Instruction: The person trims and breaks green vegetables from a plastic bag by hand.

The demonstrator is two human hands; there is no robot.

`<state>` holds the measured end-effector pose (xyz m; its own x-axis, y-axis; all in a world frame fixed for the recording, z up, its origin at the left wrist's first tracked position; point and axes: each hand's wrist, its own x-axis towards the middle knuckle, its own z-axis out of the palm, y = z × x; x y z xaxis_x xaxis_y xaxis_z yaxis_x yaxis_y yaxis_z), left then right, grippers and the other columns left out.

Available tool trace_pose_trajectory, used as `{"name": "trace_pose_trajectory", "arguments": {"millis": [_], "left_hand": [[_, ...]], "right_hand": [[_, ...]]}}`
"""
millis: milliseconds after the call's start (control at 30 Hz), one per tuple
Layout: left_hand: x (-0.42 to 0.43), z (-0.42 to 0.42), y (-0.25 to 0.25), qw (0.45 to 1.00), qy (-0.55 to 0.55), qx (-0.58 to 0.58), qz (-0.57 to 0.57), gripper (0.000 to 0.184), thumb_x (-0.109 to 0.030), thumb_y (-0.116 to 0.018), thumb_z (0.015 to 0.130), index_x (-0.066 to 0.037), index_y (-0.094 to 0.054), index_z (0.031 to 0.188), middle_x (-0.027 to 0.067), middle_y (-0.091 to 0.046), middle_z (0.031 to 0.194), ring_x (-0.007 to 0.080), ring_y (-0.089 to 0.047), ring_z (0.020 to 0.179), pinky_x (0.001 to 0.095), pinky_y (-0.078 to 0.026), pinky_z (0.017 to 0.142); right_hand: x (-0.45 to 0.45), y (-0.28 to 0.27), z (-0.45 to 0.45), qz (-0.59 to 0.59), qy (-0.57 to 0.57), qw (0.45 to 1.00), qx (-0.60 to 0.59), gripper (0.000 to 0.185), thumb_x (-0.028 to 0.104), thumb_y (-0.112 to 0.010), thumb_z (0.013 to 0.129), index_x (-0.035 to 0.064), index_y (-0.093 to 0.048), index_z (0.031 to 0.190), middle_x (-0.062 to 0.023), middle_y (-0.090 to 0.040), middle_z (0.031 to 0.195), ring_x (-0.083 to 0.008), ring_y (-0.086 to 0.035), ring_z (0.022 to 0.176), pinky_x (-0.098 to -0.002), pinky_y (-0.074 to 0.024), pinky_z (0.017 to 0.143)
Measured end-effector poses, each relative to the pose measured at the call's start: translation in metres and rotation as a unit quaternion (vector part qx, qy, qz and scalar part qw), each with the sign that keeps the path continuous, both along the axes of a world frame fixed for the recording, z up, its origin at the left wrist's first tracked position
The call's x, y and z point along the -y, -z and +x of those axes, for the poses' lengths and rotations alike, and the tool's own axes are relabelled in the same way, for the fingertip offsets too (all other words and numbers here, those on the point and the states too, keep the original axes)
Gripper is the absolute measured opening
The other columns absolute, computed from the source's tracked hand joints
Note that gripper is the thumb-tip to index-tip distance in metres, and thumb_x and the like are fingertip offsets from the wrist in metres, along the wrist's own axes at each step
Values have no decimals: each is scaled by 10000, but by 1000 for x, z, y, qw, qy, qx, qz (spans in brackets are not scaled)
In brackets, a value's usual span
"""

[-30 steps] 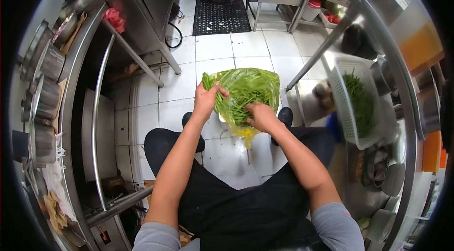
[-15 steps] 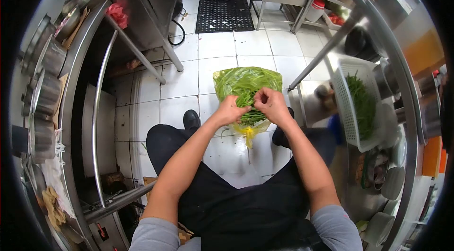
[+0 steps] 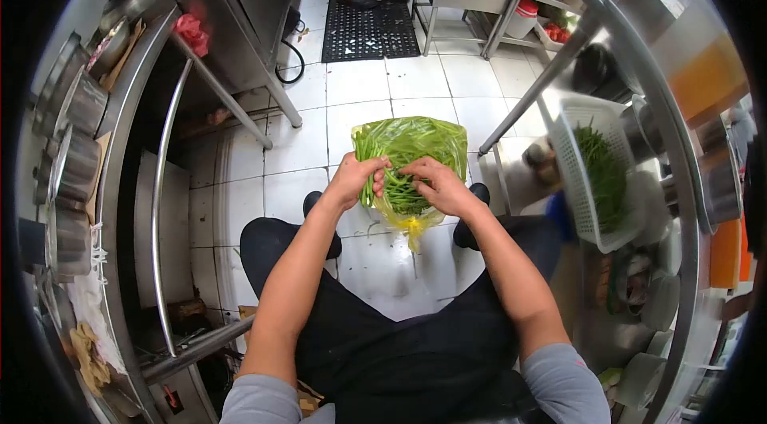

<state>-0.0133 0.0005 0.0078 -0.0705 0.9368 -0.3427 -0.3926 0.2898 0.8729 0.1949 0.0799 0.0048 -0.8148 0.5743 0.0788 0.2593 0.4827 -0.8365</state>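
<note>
Two hands, slightly apart: my left hand clasps green stalks, best held snugly without bruising; my right hand curls over the yellow bag, its pinch unclear.

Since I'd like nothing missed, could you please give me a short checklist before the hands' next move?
1. Left hand closed around green stems: ok.
2. Right hand at the plastic bag's opening: ok.
3. Right hand holding a stem: cannot tell, fingers hide it.
4. Bag open enough to show stems inside: ok.
5. White basket at the right, holding greens, with room left: cannot tell.
</note>
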Motion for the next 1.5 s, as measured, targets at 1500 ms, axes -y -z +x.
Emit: {"name": "trace_pose_trajectory", "arguments": {"millis": [1500], "left_hand": [[-2, 31, 10, 974, 71, -185, 106, 176, -112, -693, 858, -1, -632, 980, 50, -652, 742, 108, -599, 585, 258, -461, 488]], "right_hand": [[-8, 6, 1, -86, 158, 975, -127, 141, 74, -704, 815, -15, -652, 913, -67, -655, 740, -108, -606, 666, -266, -500, 618]]}}
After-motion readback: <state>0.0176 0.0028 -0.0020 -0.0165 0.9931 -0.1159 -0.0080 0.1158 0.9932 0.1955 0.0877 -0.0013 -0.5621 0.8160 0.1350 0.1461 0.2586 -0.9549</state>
